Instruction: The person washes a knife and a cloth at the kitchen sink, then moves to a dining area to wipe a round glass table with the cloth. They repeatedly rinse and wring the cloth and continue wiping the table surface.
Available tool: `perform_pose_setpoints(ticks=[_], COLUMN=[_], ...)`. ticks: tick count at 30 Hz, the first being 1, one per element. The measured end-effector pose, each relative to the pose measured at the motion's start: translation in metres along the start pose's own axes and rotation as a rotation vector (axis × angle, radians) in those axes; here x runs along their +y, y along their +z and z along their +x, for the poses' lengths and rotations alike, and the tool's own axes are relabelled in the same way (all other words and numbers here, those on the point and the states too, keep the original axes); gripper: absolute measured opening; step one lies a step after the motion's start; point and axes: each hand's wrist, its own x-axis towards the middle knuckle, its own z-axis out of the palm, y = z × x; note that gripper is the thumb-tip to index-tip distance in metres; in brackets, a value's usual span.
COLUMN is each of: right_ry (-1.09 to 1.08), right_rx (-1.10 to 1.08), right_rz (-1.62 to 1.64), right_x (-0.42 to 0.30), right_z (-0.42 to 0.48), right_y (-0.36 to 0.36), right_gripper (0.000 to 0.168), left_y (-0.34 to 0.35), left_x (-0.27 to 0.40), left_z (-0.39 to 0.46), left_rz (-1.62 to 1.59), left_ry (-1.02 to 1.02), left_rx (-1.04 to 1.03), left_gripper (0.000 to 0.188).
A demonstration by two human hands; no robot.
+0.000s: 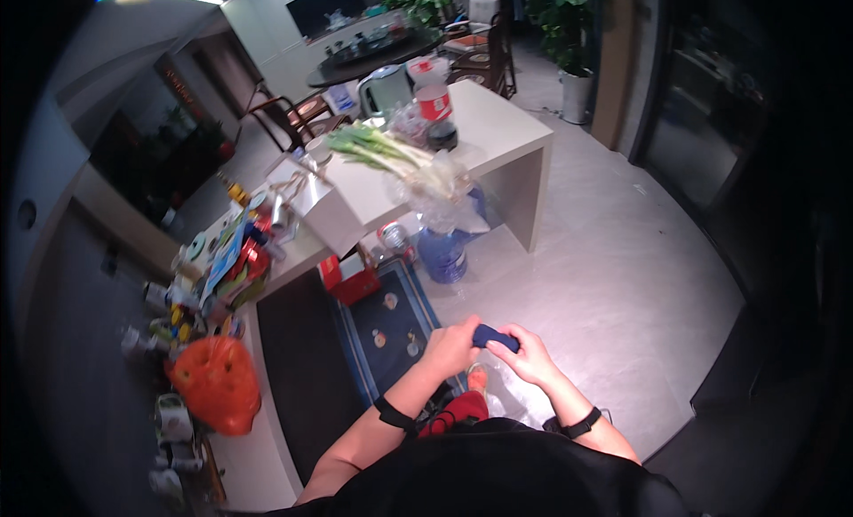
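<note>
A small dark blue bundle (pixel 496 338), apparently of rolled fabric, is held in front of my body above the floor. My left hand (pixel 452 348) grips its left end, with the fingers curled round it. At the other end, my right hand (pixel 528 359) holds it between thumb and fingers. What the bundle is exactly cannot be made out. Below my hands are a red trouser leg (pixel 460 410) and an orange shoe (pixel 477 378).
Left of me runs a white counter (pixel 270 377) with an orange plastic bag (pixel 216 384) and clutter. Ahead, a white table (pixel 503 124) bears leeks (pixel 380 147), a cola bottle (pixel 436 110) and a kettle (pixel 386 90). A blue water jug (pixel 442 257) and red box (pixel 353 284) stand near a blue mat (pixel 393 317).
</note>
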Motion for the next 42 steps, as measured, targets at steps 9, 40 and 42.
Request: perform_pose_setpoints(ticks=[9, 40, 42], right_ry=[0.267, 0.075, 0.083], right_rx=[0.392, 0.331, 0.357], right_rz=[0.338, 0.346, 0.391], right_x=[0.037, 0.121, 0.126], right_z=[0.082, 0.371, 0.398], right_y=[-0.113, -0.564, -0.584], right_gripper=[0.024, 0.036, 0.036], left_y=[0.036, 0.130, 0.135], left_x=[0.007, 0.186, 0.186], left_z=[0.191, 0.723, 0.751], left_rz=[-0.653, -1.391, -1.499], left_ry=[0.181, -0.148, -0.178], left_rx=[-0.124, -0.435, -0.383], left_gripper=[0.042, 0.034, 0.032])
